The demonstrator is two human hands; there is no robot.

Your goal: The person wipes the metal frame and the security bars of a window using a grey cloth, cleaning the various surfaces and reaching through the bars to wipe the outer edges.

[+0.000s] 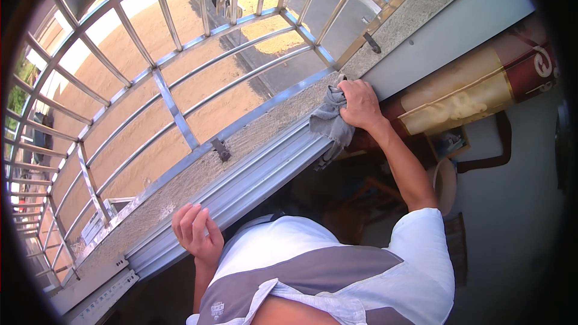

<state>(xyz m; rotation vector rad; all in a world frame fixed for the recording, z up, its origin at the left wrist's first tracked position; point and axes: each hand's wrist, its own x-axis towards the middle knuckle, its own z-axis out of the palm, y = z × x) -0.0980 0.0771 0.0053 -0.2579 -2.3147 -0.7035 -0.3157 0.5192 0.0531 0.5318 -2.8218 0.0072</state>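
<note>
My right hand (359, 105) presses a crumpled grey cloth (331, 119) onto the far right end of the metal window track (241, 177), where the track meets the pale window frame. Part of the cloth hangs over the track's inner edge. The track is silvery, with long parallel grooves. Nearer to me, my left hand (197, 232) is raised beside the track's inner edge, its fingers loosely bent and nothing in them. Whether it touches the track I cannot tell.
Beyond the rough concrete sill (265, 117), a metal bar cage (174, 114) juts out over sandy ground. A red and cream curtain (457, 99) hangs at the right, below the pale frame panel (445, 30). White frame ends (96, 292) lie at the lower left.
</note>
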